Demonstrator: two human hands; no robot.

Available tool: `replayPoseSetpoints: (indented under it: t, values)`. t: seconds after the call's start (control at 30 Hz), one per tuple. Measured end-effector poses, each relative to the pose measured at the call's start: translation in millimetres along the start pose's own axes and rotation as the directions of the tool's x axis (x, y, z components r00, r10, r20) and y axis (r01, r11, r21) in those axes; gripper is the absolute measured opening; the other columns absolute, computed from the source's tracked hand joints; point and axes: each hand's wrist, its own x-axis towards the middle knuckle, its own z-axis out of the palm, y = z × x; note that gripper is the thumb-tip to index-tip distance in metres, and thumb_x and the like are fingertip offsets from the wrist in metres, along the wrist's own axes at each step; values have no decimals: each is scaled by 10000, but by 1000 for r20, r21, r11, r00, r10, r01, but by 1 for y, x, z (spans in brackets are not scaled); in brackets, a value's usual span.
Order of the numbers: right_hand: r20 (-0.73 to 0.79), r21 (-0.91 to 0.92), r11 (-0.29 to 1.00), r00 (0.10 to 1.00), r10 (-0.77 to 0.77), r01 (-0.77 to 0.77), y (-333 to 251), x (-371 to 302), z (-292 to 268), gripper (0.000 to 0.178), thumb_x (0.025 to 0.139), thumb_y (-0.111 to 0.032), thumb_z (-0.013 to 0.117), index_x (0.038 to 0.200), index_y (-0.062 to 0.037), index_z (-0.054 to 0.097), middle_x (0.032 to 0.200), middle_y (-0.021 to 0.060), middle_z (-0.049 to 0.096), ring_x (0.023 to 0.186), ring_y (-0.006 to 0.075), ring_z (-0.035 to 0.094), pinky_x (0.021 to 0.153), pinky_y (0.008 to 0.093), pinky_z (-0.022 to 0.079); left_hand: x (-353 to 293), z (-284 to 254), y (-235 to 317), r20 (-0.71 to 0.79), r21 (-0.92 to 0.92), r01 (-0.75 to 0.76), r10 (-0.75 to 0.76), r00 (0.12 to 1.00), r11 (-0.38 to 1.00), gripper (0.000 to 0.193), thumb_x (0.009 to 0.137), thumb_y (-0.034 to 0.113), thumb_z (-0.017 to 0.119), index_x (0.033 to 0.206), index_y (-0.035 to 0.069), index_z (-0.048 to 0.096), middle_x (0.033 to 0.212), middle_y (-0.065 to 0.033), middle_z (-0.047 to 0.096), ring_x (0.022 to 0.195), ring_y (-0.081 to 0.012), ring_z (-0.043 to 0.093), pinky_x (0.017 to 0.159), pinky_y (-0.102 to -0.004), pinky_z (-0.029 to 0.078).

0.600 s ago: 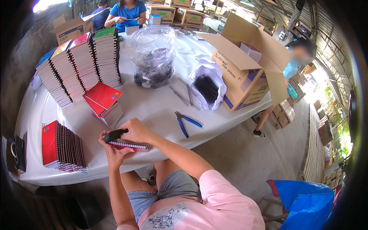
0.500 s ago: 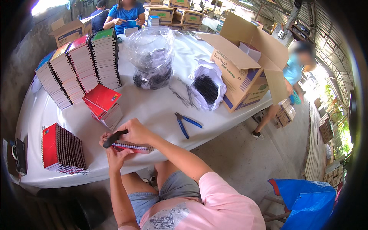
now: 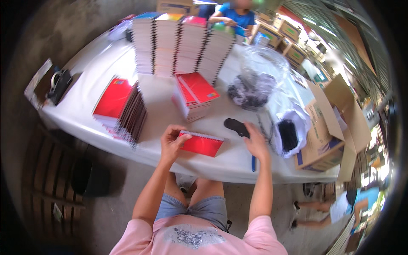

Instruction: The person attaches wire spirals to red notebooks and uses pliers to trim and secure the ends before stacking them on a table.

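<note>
My left hand (image 3: 171,142) grips the left end of a small red spiral-bound notebook (image 3: 203,145), thumb on its cover. The notebook is tilted, its coil along the far edge. To the right, my right hand (image 3: 256,143) has its fingers on the end of a flat black paddle-shaped piece (image 3: 235,126) at the tabletop; motion blurs the grip. Beside that hand a blue handle of the cutting pliers (image 3: 253,163) shows; the rest is hidden behind the hand and wrist. Beyond the held notebook stands a short stack of red notebooks (image 3: 197,87).
More red notebooks (image 3: 112,100) are stacked at the left. Tall notebook stacks (image 3: 165,49) stand behind. On the right are a clear bag of black coils (image 3: 253,89), a white bag of coils (image 3: 293,127) and an open carton (image 3: 318,146). Two people (image 3: 236,17) (image 3: 350,202) are nearby.
My view has turned left. My right hand has moved away from the notebook to the right with the black piece. The left hand still holds the notebook, its red cover now facing up.
</note>
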Motion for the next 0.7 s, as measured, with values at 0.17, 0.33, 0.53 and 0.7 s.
replayPoseSetpoints:
  t: [0.17,0.33,0.53,0.7]
  values:
    - [-22,-207,886,907,420,-415,-27,-81,18,561,853,-315,561,1370,-218,365,1397,141,354,1261,340,361,1001,514,301,-13,18,5,-226,-28,-106,97,969,994,409,689,-66,725,1049,32,556,782,-23,605,641,-65,547,574,-175,452]
    - [-281,-295,809,855,435,-508,-5,-101,47,534,895,-481,457,1370,-259,352,1433,140,278,1318,338,254,979,626,225,-23,23,11,-266,20,-85,87,960,996,418,685,-59,737,1075,1,599,850,-44,642,772,-90,588,706,-214,482]
    - [-271,-284,774,822,501,-565,3,-97,41,441,920,-379,471,1326,-218,410,1291,154,409,1193,318,384,959,518,300,-26,21,2,-105,20,161,-158,982,987,250,750,14,724,990,-20,659,884,-53,662,781,-90,598,741,-231,501]
    - [-354,230,954,897,265,-191,-54,-91,30,354,912,-257,516,1258,-189,496,1121,137,503,1053,297,463,887,421,366,-26,21,1,-86,-33,91,-93,992,995,222,775,30,706,988,-16,668,907,-56,667,795,-95,599,747,-232,498]
